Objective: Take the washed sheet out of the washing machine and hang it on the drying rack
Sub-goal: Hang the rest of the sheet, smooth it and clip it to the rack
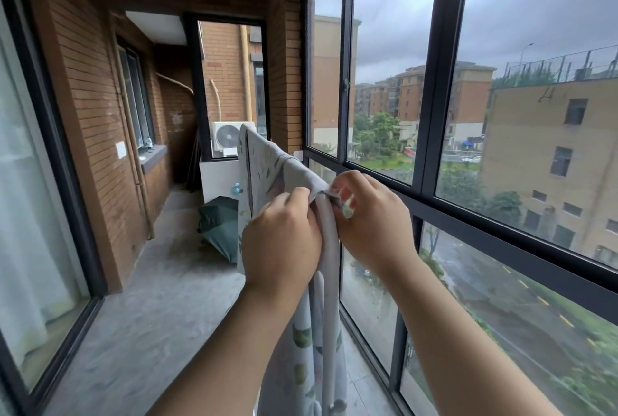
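A pale grey sheet (264,165) printed with green leaves hangs over the top bar of a white drying rack, whose curved tube (329,248) shows between my hands. My left hand (281,235) grips the sheet's edge on the left of the tube. To the right of the tube, my right hand (368,215) pinches the cloth at the top of the bend. More of the sheet falls down below my wrists. The far end of the rack is covered by the sheet. No washing machine is in view.
I stand on a narrow glazed balcony with a concrete floor (160,298). Large dark-framed windows (431,88) run along the right, a brick wall (90,104) and glass door along the left. A folded green umbrella (220,225) lies on the floor ahead, before an air-conditioner unit (229,136).
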